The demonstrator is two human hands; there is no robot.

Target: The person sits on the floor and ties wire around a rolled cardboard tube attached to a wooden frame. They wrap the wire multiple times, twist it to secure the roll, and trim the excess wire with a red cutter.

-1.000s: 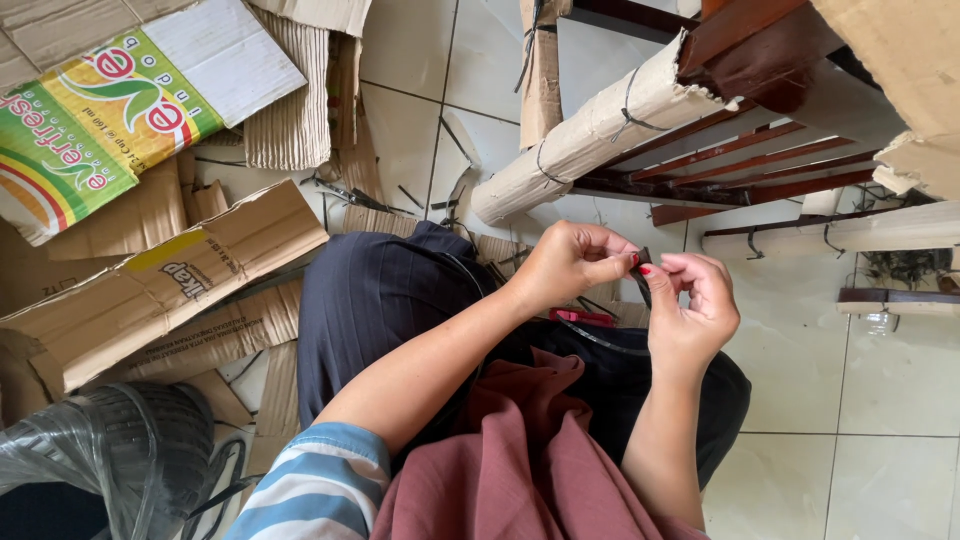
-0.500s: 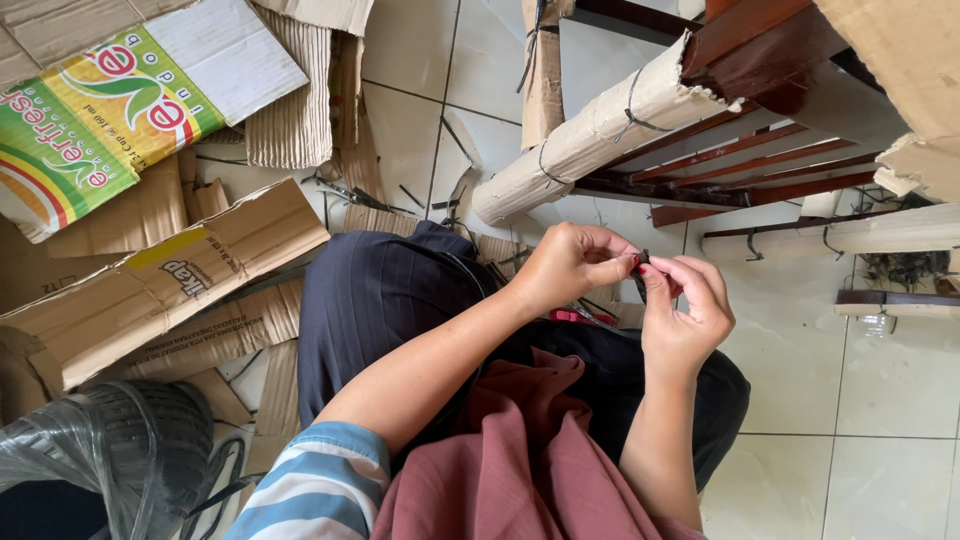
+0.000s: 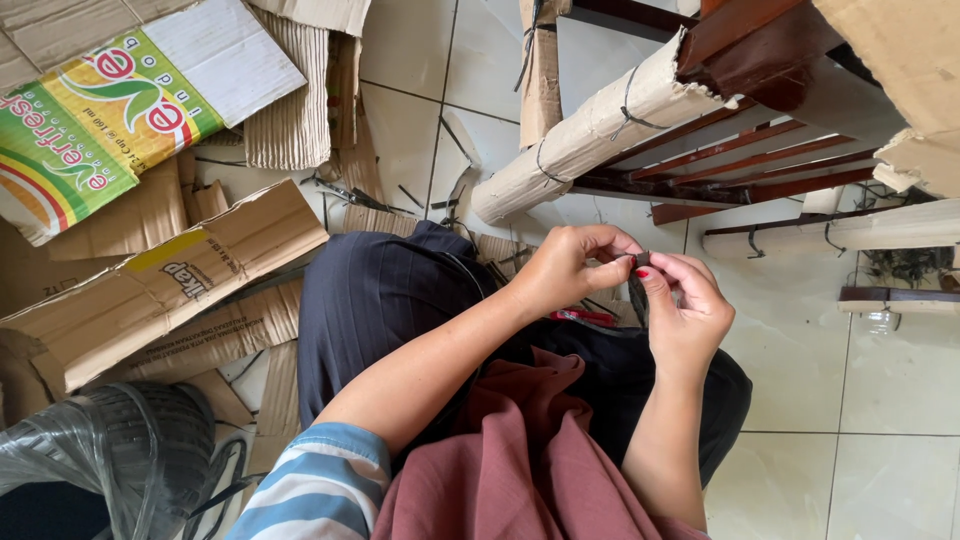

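My left hand (image 3: pixel 570 268) and my right hand (image 3: pixel 688 305) meet over my lap, fingertips together. Between them they pinch a small dark strip (image 3: pixel 640 262), which looks like a thin black tie or cord; most of it is hidden by the fingers. Under the hands a red-handled tool (image 3: pixel 583 317) lies on my dark trousers (image 3: pixel 385 300). A dark red cloth (image 3: pixel 520 470) covers my lap near the bottom of the view.
Flattened cardboard boxes (image 3: pixel 150 270) lie on the tiled floor at the left. Wooden furniture legs wrapped in corrugated cardboard and tied with black cord (image 3: pixel 600 125) stand ahead. A black plastic-wrapped bundle (image 3: pixel 110 450) sits at the lower left.
The two hands have stayed together over the lap with small finger movements on the dark strip; the right hand has shifted slightly.
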